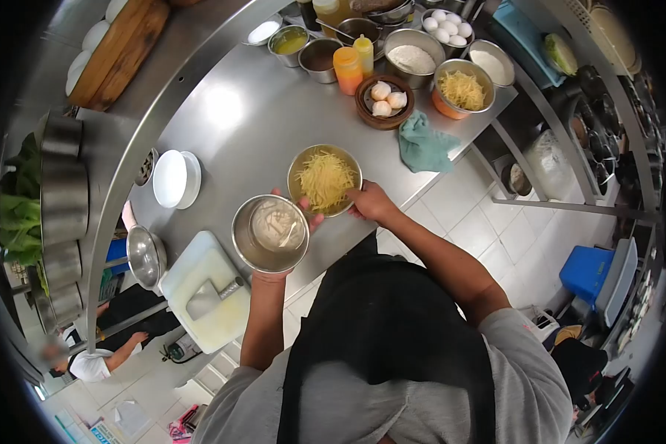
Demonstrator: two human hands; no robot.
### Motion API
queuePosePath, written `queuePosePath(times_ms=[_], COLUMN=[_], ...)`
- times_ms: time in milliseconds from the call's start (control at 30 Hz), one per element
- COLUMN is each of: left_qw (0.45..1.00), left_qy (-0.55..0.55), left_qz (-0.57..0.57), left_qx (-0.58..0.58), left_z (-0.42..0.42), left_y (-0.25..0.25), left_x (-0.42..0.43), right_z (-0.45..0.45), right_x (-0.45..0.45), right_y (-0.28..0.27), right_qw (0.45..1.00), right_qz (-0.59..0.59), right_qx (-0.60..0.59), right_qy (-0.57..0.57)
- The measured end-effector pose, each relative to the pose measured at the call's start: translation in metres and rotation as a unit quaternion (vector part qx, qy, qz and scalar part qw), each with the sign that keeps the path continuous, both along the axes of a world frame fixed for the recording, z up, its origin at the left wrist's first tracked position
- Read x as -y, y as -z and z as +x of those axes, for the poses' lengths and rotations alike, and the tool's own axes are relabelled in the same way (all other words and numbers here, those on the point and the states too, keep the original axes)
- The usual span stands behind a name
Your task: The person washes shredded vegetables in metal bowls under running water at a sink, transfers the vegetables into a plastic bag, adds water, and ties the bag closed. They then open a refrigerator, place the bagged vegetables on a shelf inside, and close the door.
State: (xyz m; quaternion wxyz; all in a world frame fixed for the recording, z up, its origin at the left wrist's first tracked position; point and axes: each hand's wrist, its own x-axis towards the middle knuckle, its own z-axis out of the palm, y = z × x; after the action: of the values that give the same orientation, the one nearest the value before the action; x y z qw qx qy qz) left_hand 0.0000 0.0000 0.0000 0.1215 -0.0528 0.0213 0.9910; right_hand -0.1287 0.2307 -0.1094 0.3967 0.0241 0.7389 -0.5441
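A metal bowl (243, 254) with a pale, doughy-looking mixture (277, 226) inside rests in my left hand (314, 214), whose fingers curve around its far side. Just right of it, a second metal bowl (294, 164) holds a heap of thin yellow shreds (325, 181). My right hand (370, 202) grips that bowl's right rim, fingers closed on it. The two bowls are side by side above the steel counter (222, 148).
White bowls (172, 179) and a cutting board with a cleaver (203, 302) lie left. Along the back stand squeeze bottles (347, 70), a steamer basket (366, 115), eggs (444, 29) and more bowls. A green cloth (424, 144) lies right. Other people (96, 365) are at lower left and right.
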Motion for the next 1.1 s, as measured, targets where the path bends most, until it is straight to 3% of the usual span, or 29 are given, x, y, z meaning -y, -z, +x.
queuePosePath(times_ms=[33,100,167,200,367,433,567,667,733,800,833,933,1100], left_qw=[0.998,0.995,0.999,0.996,0.988,0.976,0.978,0.966,0.96,0.959,0.954,0.933,0.892], left_qy=[-0.027,-0.024,0.031,0.06,0.116,0.17,0.199,0.254,0.277,0.282,0.298,0.34,0.436], left_qz=[-0.052,-0.09,-0.02,0.017,-0.011,0.041,0.029,0.006,-0.034,0.003,0.006,0.006,-0.058], left_qx=[0.037,0.038,-0.029,-0.064,-0.104,-0.129,-0.047,-0.054,-0.038,0.011,0.013,0.115,0.105], left_z=[0.001,-0.028,-0.045,-0.052,-0.091,-0.107,-0.11,-0.105,-0.094,-0.078,-0.069,-0.058,-0.052], left_y=[-0.005,-0.002,0.003,0.006,-0.006,-0.013,-0.028,-0.034,-0.035,-0.024,-0.022,-0.017,-0.02], left_x=[-0.003,0.008,0.005,0.006,-0.028,-0.063,-0.136,-0.208,-0.253,-0.302,-0.33,-0.401,-0.529], right_z=[0.01,0.001,0.003,0.009,0.038,0.058,0.112,0.157,0.202,0.233,0.243,0.289,0.335], right_x=[-0.002,0.004,-0.022,-0.032,-0.13,-0.172,-0.259,-0.323,-0.364,-0.415,-0.435,-0.48,-0.565], right_y=[0.023,0.034,-0.016,-0.034,-0.084,-0.115,-0.135,-0.155,-0.117,-0.116,-0.132,-0.148,-0.143], right_qw=[0.994,0.989,0.996,0.995,0.988,0.98,0.952,0.924,0.937,0.928,0.912,0.846,0.803], right_qz=[0.002,-0.017,-0.034,-0.048,-0.044,-0.029,-0.034,-0.043,0.063,0.105,0.073,0.017,0.02], right_qx=[-0.109,-0.144,0.008,0.007,-0.002,0.007,-0.007,-0.002,-0.152,-0.121,-0.015,-0.027,-0.022], right_qy=[-0.011,0.015,0.083,0.091,0.146,0.195,0.303,0.38,0.308,0.337,0.403,0.532,0.595])
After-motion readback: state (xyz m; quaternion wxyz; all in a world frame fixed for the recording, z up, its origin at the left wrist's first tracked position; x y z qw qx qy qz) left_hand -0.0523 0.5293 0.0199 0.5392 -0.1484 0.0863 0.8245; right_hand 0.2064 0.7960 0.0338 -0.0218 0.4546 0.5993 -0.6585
